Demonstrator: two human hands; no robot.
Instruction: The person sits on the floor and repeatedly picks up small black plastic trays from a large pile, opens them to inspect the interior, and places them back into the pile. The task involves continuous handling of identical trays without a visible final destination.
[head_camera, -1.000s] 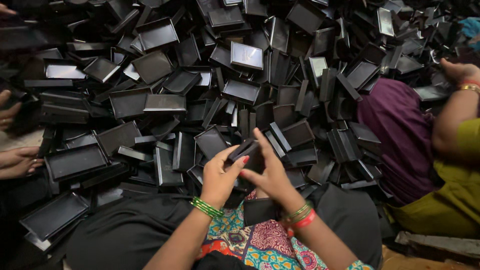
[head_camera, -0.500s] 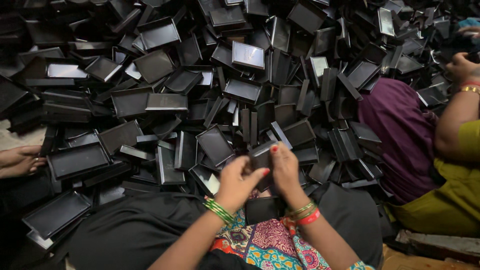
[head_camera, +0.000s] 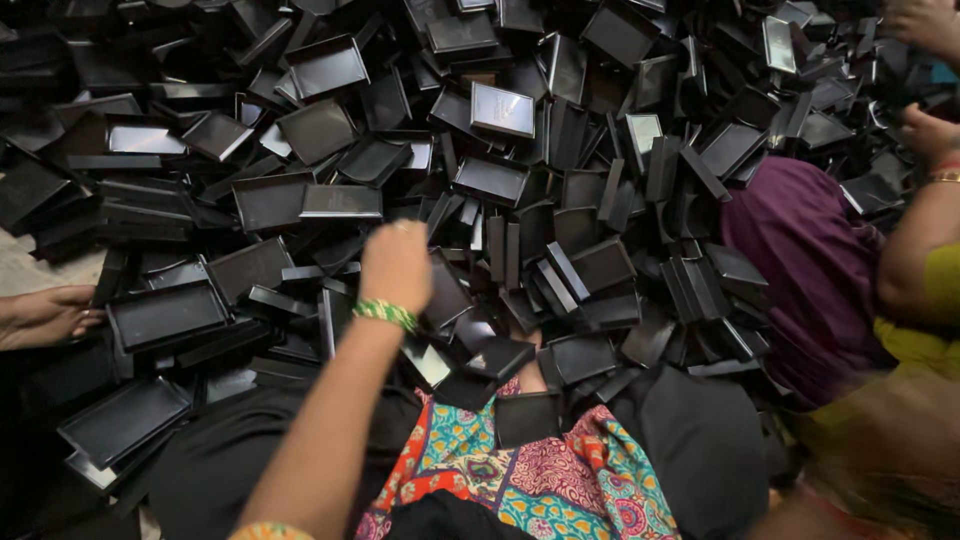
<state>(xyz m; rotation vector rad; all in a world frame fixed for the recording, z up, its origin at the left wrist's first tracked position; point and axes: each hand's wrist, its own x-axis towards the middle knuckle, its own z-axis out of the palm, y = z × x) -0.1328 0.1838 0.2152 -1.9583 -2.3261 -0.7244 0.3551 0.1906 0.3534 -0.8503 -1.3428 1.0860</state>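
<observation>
A heap of black trays (head_camera: 340, 200) fills the floor before me. My left hand (head_camera: 396, 262) reaches into it, knuckles up; I cannot tell its grip. My right hand is hidden. One small tray (head_camera: 527, 418) rests on my patterned lap (head_camera: 560, 485). Co-workers' hands (head_camera: 45, 315) flank the pile.

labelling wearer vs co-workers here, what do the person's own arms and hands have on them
The left arm is bare of sleeve, with a stack of thin green bangles at the wrist above the left hand. A yellow-orange patterned sleeve edge shows at the bottom edge. The right hand is mostly hidden, so nothing worn on it can be told.
</observation>
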